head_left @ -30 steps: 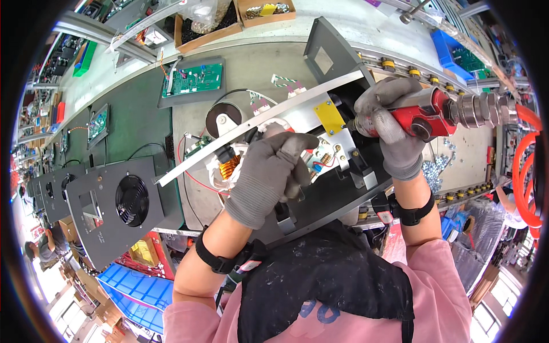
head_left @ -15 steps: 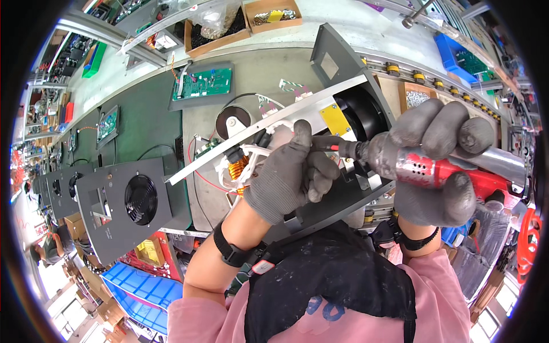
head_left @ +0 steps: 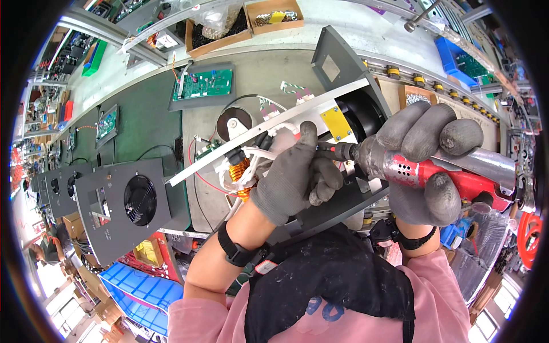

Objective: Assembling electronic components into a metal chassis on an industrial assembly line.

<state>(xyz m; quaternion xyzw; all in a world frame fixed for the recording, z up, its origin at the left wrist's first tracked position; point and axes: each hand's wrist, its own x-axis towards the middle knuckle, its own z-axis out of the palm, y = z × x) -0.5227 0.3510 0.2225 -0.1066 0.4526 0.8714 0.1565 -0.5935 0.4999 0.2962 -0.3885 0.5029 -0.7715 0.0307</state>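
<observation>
My right hand (head_left: 420,134) is wrapped round a red and silver power screwdriver (head_left: 420,170), held nearly level with its bit toward the left. My left hand (head_left: 289,180) is closed near the bit's tip, thumb raised and fingers curled; what it pinches, if anything, is hidden. Both hands wear grey gloves. They are over an open dark grey metal chassis with a pale metal rail (head_left: 269,132) across it. Around the left hand are white cables, an orange copper coil (head_left: 240,173) and a yellow plate (head_left: 336,121). A black fan (head_left: 365,117) sits at the chassis's right.
Left of the chassis lies a panel with a round black fan (head_left: 123,200). A green circuit board (head_left: 205,83) rests on a grey plate behind. Cardboard boxes (head_left: 274,16) of small parts stand at the back. A roller track (head_left: 420,79) runs along the far right; a blue crate (head_left: 140,297) stands lower left.
My right hand and the screwdriver have shifted slightly left, bringing the bit farther in beside the left hand. The left hand has barely moved.
</observation>
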